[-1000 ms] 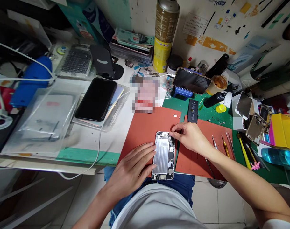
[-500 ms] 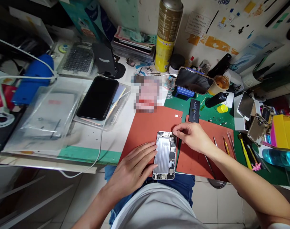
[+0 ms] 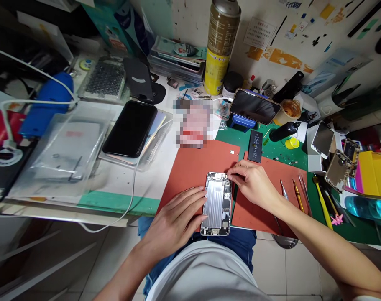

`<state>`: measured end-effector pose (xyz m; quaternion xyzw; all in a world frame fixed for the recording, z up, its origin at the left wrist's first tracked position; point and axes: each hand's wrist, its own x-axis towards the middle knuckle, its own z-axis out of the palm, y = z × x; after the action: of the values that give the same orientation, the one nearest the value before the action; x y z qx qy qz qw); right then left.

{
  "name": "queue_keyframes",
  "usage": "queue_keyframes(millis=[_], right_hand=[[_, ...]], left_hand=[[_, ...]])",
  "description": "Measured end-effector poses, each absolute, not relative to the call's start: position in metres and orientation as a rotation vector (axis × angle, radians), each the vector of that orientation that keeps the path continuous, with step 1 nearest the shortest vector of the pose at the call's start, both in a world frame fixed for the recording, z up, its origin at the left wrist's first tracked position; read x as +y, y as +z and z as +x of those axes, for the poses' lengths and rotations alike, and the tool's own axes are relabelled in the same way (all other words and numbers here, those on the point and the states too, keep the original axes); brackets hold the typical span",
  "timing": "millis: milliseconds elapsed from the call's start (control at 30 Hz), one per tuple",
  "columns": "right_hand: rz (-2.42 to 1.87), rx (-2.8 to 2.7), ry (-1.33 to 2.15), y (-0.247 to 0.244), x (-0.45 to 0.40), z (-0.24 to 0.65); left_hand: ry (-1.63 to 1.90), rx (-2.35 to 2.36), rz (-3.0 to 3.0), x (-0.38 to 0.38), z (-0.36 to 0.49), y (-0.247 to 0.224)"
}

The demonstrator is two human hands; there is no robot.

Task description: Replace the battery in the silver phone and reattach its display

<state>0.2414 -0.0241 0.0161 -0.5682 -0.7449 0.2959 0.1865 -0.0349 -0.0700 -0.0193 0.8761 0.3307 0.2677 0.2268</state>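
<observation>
"Currently, what is the left grip doing?"

"My left hand (image 3: 170, 221) is lying nearly flat, fingers extended and slightly parted. Fingertips are touching the left edge of the opened phone (image 3: 216, 205); nothing is being enclosed, so I am recording this grip as open."

"And the right?"

"My right hand (image 3: 256, 184) is reaching in at the phone's upper right corner. Thumb and forefinger are drawing to a narrow pinch there. Whether the tips are meeting, or holding a small part, I cannot tell at this scale."

"Position of the phone?"

"It is lying between my hands on the left red mat (image 3: 190, 167), internals facing up, its lower end sitting near the front edge of the bench."

"Surroundings?"

"A dark battery (image 3: 255, 146) is lying on the green mat (image 3: 272, 150), beside the upper edge of the right red mat (image 3: 256, 209). A silver tool (image 3: 283, 189) and a gold tool (image 3: 298, 195) are resting side by side on the right red mat. Well to the left, a black phone (image 3: 129, 128) is lying screen up on a stack. Beyond the mats, another phone (image 3: 255, 105) is leaning on a blue stand (image 3: 242, 122)."
</observation>
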Motion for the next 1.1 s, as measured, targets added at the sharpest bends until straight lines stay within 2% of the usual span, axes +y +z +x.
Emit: queue_keyframes(millis=[700, 1100], right_hand=[[-1.686, -2.299, 0.557, 0.014, -0.039, 0.238], [-1.665, -2.023, 0.752, 0.012, -0.032, 0.236]], left_hand=[[0.732, 0.898, 2.448, -0.071, -0.035, -0.018], [0.767, 0.916, 2.394, -0.071, -0.035, -0.019]])
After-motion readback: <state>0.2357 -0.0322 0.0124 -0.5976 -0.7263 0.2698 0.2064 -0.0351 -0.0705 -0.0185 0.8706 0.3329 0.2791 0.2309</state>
